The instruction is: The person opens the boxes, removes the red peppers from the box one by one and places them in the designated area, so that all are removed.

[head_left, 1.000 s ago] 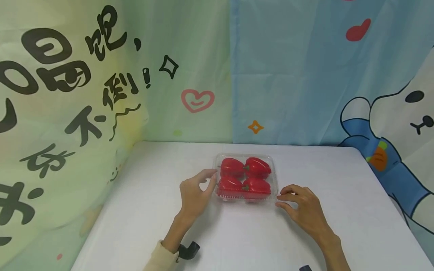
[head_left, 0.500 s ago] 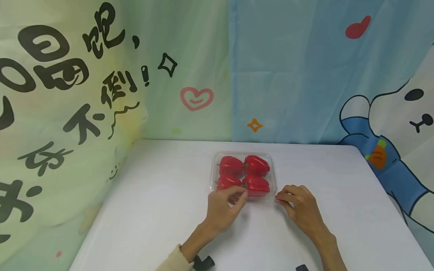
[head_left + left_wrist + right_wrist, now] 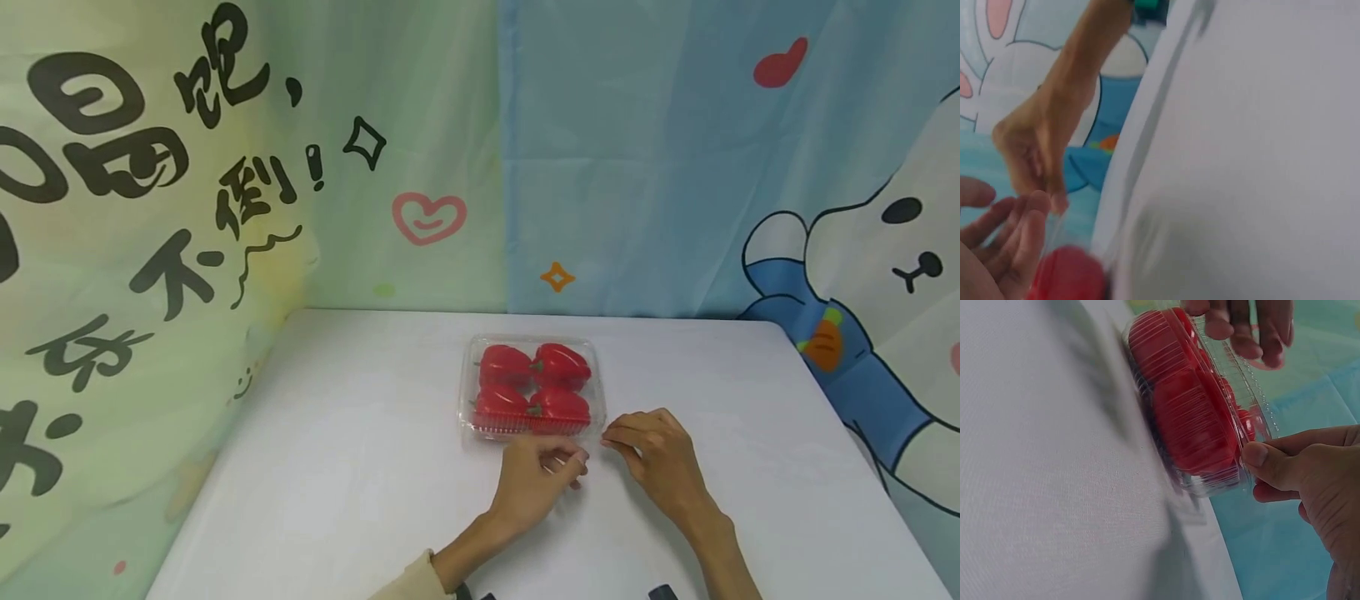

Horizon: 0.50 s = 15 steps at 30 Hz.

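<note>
Pinching the clear box (image 3: 534, 387) of 4 red peppers (image 3: 532, 387) at its near-right corner, the right hand (image 3: 660, 462); the left hand (image 3: 536, 483), fingers loosely curled, grasps nothing just beside that corner.

Head view: from above, looking forward and down over the worktop (image 3: 360, 467). Wrist views: close, low (blurred), sharing the clear pepper box (image 3: 532, 387) corner.

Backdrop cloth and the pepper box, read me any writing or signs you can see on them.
Green backdrop cloth, large black brush characters, partly cut off: "喝吧," at the top.
Below it: "倒!" with a diamond sign.
Lower: "不", then "你".
Left edge: further characters cropped, not readable.
Clear plastic box of red peppers: no label or print visible.
Blue cloth: pictures only, hearts, star, bear.
</note>
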Each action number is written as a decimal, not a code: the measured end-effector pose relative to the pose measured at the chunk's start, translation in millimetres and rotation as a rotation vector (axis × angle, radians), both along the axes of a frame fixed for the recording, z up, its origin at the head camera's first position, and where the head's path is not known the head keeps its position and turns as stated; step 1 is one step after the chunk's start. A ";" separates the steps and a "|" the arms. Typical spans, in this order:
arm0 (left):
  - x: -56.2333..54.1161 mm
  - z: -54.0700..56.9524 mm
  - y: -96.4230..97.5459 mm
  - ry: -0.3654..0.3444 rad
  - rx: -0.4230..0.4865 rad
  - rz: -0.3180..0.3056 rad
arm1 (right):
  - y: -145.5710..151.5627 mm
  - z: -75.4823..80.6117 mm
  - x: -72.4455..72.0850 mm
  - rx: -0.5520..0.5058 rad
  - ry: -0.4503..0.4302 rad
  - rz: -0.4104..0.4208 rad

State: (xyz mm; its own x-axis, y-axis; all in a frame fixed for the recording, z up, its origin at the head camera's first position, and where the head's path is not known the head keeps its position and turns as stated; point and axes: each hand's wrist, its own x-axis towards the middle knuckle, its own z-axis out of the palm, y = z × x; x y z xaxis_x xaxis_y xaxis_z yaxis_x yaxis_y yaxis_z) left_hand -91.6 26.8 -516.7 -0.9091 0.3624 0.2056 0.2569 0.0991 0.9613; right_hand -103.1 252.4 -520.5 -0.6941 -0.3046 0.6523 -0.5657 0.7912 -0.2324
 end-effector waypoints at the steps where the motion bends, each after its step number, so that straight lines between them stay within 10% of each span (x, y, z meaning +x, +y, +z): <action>1: 0.9 -2.9 3.2 -0.048 0.030 -0.014 | 0.0 -0.2 -0.1 0.000 0.001 0.000; 15: 8.5 -30.9 44.4 -0.409 0.273 0.043 | -0.8 1.3 0.7 -0.013 0.002 0.021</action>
